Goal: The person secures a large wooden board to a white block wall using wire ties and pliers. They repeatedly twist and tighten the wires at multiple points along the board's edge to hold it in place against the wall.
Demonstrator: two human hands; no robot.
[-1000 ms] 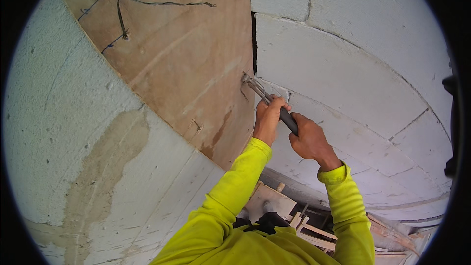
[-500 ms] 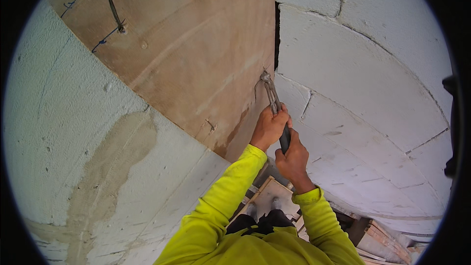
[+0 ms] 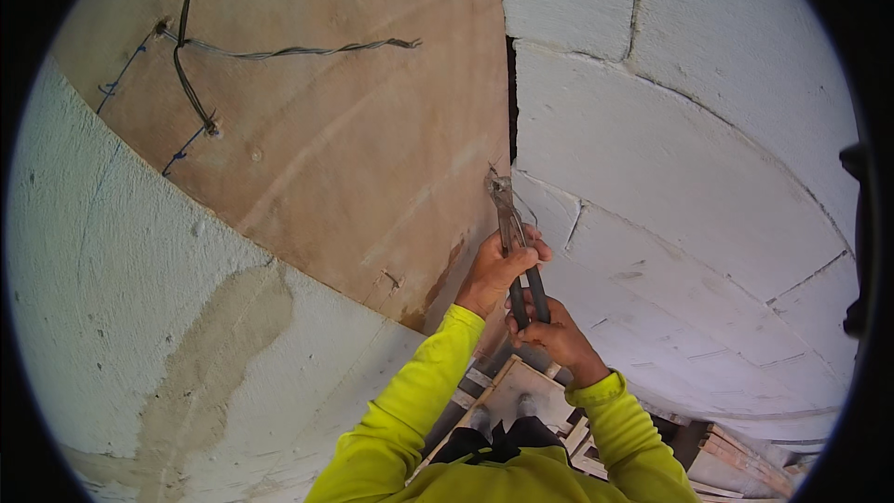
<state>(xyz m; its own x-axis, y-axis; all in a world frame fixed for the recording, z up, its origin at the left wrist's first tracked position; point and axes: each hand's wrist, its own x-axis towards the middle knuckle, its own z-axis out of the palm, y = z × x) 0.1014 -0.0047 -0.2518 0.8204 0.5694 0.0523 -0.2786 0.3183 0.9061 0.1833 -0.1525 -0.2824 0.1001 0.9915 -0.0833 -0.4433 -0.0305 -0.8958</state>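
Observation:
A pair of pincers (image 3: 538, 291) with dark handles points up and away from me. Its jaws are at a wire tie (image 3: 493, 170) that comes through the brown board (image 3: 372, 149), close to the board's right edge. My left hand (image 3: 491, 272) is closed round the upper handles, thumb across them. A thin wire (image 3: 528, 209) curves down from the jaws to its fingertips; whether the fingers pinch it I cannot tell. Lower down, my right hand (image 3: 554, 333) grips the handle ends, which stand somewhat apart.
Pale block walls flank the board on the left (image 3: 112, 251) and right (image 3: 670, 158). A twisted wire (image 3: 298, 51) sticks out from the board at upper left. Below, my feet stand on a wooden platform (image 3: 521, 377); timber pieces (image 3: 740, 456) lie at lower right.
The view has shifted, so the board and wires sit lower in it. The pincer handles have spread apart, and my right hand has shifted down to their ends.

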